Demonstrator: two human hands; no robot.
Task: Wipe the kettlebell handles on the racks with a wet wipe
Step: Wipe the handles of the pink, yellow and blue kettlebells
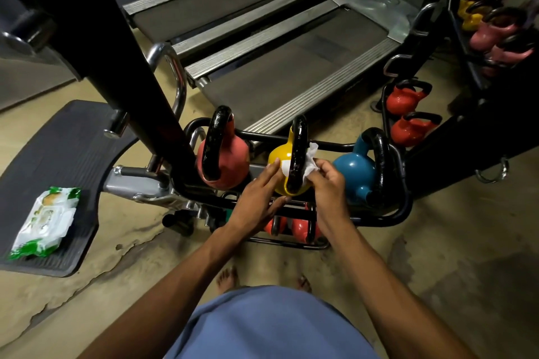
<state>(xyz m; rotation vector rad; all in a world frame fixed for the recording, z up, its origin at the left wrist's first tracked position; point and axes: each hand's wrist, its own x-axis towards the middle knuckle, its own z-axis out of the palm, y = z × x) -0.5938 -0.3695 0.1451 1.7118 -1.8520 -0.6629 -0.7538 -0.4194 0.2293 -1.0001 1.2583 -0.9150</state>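
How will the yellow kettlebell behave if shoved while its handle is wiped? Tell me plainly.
The yellow kettlebell is probably heavy for its size, being solid-looking with a thick black handle, so pushing with the wet wipe should hardly move it. Its rounded body could rock slightly on the rack rails; the left hand resting on it likely steadies that.

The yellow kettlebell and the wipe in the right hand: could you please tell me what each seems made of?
Yellow kettlebell: glossy smooth body, likely vinyl or paint coating; its handle looks like black-painted metal, shiny with chipped specks. Wipe: thin, white, crumpled, probably nonwoven fabric, pinched by the right hand.
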